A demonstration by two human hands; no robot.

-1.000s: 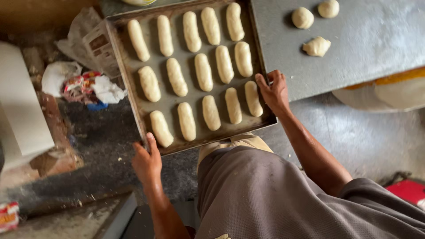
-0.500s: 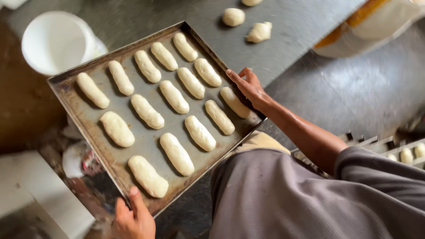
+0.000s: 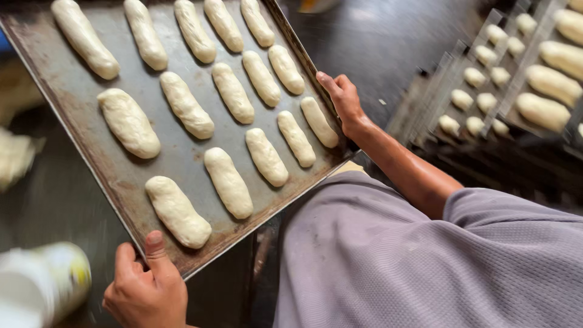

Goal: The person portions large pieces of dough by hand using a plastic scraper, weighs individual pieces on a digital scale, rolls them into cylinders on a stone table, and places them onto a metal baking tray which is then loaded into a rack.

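Since the earlier frame, the baking tray [image 3: 91,115] has swung closer to the camera and away from the metal table, so that it now fills the upper left of the view, and a rack of other trays [image 3: 516,79] carrying dough pieces has come into sight at the upper right. The white bucket and loose dough lumps seen before have dropped out of view.

The tray is a dark, worn metal sheet with a low raised rim, held tilted in the air in front of the person's body. On it lie long, pale dough rolls [image 3: 228,182] in slanting rows, each apart from its neighbours. The left hand [image 3: 146,291] grips the near corner, thumb pressed on top of the rim beside the nearest roll, fingers curled underneath. The right hand [image 3: 343,100] clamps the right edge, fingers wrapped over the rim just beside a roll.

Below the tray sits the person's grey shirt [image 3: 388,255], its front close under the tray's lower edge. A blurred white container [image 3: 42,282] lies near the left hand. Dark floor [image 3: 382,42] opens between the tray's right edge and the rack, which stands well apart from the right hand.
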